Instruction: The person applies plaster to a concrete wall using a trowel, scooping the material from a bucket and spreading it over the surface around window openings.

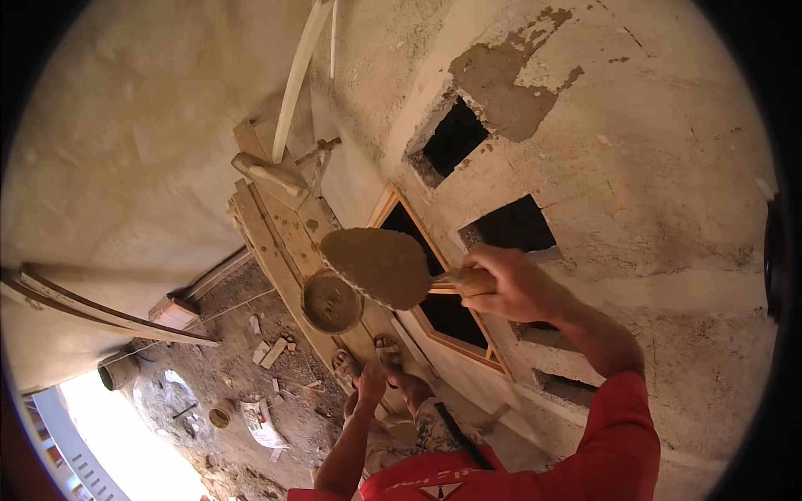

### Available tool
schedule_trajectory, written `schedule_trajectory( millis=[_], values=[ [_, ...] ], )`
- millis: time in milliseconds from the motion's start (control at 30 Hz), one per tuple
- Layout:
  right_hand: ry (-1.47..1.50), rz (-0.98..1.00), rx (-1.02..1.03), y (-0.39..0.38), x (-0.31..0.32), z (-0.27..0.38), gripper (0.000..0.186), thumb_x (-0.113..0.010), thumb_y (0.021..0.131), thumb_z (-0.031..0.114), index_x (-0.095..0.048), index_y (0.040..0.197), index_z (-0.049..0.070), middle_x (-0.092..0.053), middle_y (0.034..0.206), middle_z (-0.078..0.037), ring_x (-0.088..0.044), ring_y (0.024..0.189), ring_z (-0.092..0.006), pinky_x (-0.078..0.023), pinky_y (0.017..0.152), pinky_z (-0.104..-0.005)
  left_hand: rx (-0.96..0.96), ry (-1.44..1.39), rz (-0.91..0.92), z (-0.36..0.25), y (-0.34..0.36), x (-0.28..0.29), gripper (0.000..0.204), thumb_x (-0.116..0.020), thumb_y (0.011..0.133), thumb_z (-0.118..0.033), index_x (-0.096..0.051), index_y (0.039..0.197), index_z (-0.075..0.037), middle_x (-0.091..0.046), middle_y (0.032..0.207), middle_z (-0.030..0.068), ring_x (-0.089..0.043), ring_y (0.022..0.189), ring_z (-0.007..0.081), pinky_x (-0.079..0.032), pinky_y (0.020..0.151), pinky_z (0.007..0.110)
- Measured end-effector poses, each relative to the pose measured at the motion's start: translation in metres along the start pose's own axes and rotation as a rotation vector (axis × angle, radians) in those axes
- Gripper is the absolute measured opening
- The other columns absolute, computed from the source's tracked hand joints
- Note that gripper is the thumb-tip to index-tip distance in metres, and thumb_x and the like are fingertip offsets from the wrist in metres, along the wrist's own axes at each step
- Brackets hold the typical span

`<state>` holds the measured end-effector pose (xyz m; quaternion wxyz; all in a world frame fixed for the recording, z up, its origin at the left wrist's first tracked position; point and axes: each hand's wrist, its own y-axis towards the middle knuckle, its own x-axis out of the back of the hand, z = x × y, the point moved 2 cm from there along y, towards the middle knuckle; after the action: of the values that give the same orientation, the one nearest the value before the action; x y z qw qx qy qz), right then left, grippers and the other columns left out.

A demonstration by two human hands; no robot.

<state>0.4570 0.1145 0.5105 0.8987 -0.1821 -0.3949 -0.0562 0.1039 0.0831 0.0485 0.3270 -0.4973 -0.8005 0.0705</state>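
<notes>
Mortar [376, 263], wet and grey-brown, covers the broad rounded blade of a trowel [449, 276] with a wooden handle. The right hand [518, 284] grips that handle, fingers wrapped round it, holding the tool above long, pale wooden planks [280, 242], near the rough beige wall [660, 225] and its orange-brown wooden window frame [458, 344]. Seen from overhead, the loaded blade overlaps the edge of a round, mortar-smeared bucket [306, 316] standing on the planks. The left hand [370, 387] is low, near the legs, fingers seemingly curled; whether it holds anything, I cannot tell. Sandalled feet [388, 349] stand just beside the bucket. On the wall, a damp brown patch [510, 88] borders a dark square opening [455, 138].
</notes>
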Motion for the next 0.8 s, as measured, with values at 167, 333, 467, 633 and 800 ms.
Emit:
schedule_trajectory(
  millis=[167,333,467,633,800],
  values=[
    [0.228,-0.098,-0.172,-0.059,0.075,0.006,0.045,-0.078,0.082,0.021,-0.064,0.121,0.002,-0.072,0.09,-0.013,-0.069,0.076,-0.0241,-0.054,0.067,-0.0343,0.194,-0.213,-0.038,-0.073,0.002,0.038,0.041,-0.063,0.091,-0.03,-0.063,0.122,-0.004,-0.069,0.112,0.0273,-0.062,0.112,0.0454,-0.048,0.095,0.052],
    [-0.133,-0.458,-0.65,-0.097,0.122,-0.104,0.04,-0.062,0.094,0.024,-0.063,0.13,0.007,-0.07,0.089,-0.009,-0.067,0.073,-0.0176,-0.055,0.068,-0.034,0.193,-0.082,0.045,-0.046,0.009,0.023,0.048,-0.065,0.088,-0.031,-0.062,0.126,-0.001,-0.068,0.115,0.0281,-0.063,0.114,0.0446,-0.048,0.097,0.05],
    [-0.187,-0.981,-0.711,-0.165,0.201,-0.038,0.044,-0.059,0.101,0.036,-0.061,0.138,0.012,-0.065,0.086,-0.003,-0.06,0.069,-0.0107,-0.053,0.062,-0.0296,0.186,-0.13,-0.011,-0.035,-0.01,0.041,0.049,-0.061,0.086,-0.027,-0.063,0.125,0.002,-0.067,0.118,0.0308,-0.062,0.117,0.0434,-0.048,0.099,0.048],
    [-0.199,-0.616,-0.625,-0.159,0.138,-0.06,0.054,-0.065,0.096,0.041,-0.061,0.137,0.006,-0.062,0.084,-0.001,-0.056,0.065,-0.0094,-0.049,0.057,-0.0261,0.362,-0.088,0.055,-0.008,-0.002,0.019,0.051,-0.06,0.086,-0.027,-0.063,0.13,0.0,-0.066,0.121,0.0298,-0.062,0.117,0.0432,-0.048,0.1,0.046],
    [0.317,0.025,-0.643,-0.053,-0.077,-0.111,0.046,-0.07,0.087,0.025,-0.06,0.126,0.003,-0.065,0.08,-0.007,-0.064,0.064,-0.0178,-0.052,0.06,-0.0343,0.223,-0.276,-0.161,0.068,-0.025,-0.054,0.03,-0.065,0.088,-0.023,-0.069,0.109,-0.001,-0.071,0.105,0.0215,-0.068,0.101,0.0395,-0.053,0.087,0.047]
  ],
)
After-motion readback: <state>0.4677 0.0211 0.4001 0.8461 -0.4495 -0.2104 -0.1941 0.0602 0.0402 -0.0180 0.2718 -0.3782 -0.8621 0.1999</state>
